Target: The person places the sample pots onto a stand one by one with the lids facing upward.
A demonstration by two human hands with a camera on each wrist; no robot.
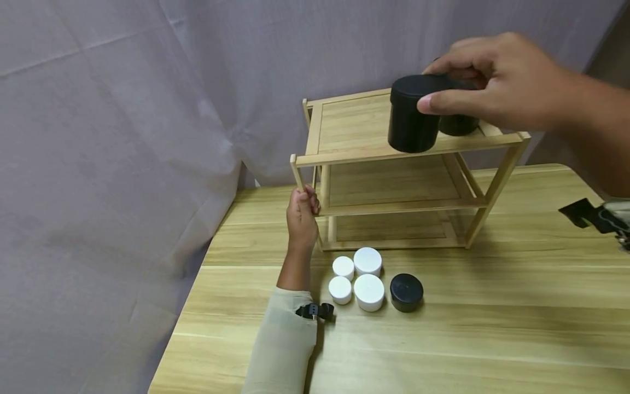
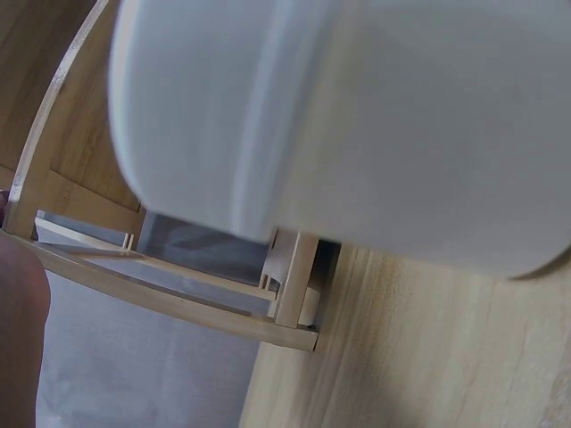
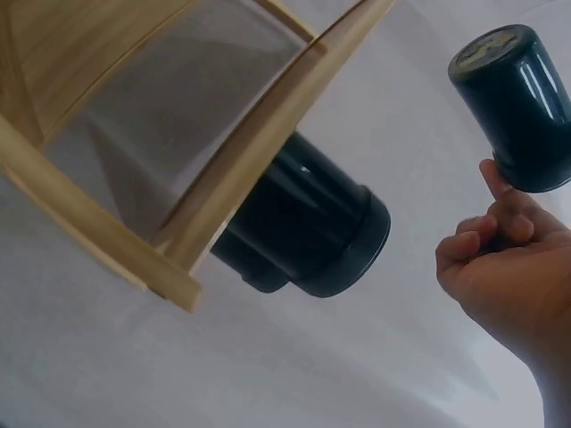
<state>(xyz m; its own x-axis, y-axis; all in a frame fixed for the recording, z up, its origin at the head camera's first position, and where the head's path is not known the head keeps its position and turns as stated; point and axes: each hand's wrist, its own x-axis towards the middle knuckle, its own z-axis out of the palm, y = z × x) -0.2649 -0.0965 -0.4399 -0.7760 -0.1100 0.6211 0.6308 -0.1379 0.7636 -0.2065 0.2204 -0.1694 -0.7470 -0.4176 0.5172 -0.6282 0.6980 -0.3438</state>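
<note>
Hanging behind everything, grey cloth [image 1: 123, 164] backs the wood-grain table [image 1: 517, 317], on which a three-tier wooden rack [image 1: 359, 128] stands. The left hand [image 1: 302, 212] grips its front left post [image 1: 298, 176]; a slack hold might let it rock if bumped. The right hand [image 1: 507, 82] pinches a tall black lidded jar [image 1: 413, 120] aloft near the top tier; a careless swing could clip the two black jars [image 3: 312, 214] there. In front sit a squat black jar [image 1: 406, 293] and four white jars [image 1: 369, 293].
</note>
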